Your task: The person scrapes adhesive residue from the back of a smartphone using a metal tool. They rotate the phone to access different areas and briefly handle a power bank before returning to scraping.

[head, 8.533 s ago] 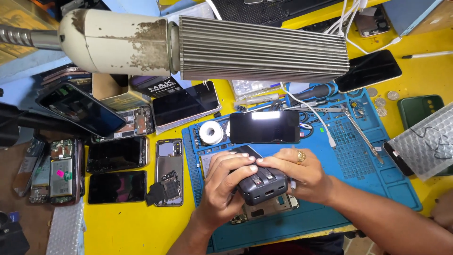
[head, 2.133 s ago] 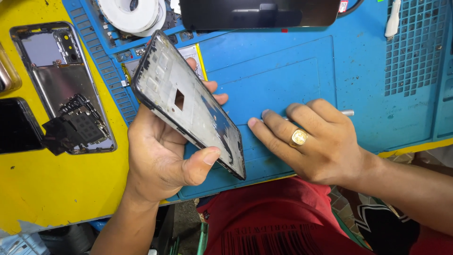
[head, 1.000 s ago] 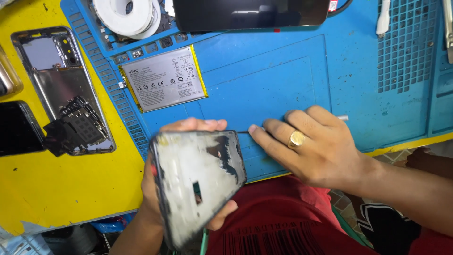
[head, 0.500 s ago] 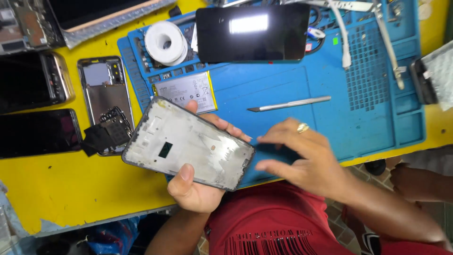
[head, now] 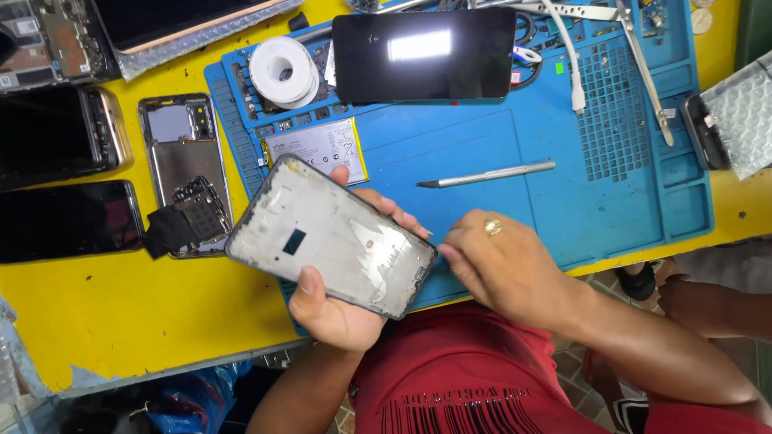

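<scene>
Phone frame (head: 334, 237) in left hand (head: 338, 309), right hand (head: 503, 265) at its corner

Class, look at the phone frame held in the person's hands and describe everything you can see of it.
The phone frame is a flat rectangle with rounded corners, its silvery-grey inner side facing the camera, edged by a darker rim. A small dark rectangular cutout sits left of its middle. It looks like bare metal, with no parts fitted. It is held tilted above the blue mat, lower right corner down. The left hand grips it from beneath, thumb on its near edge; the right hand meets its right corner.
</scene>
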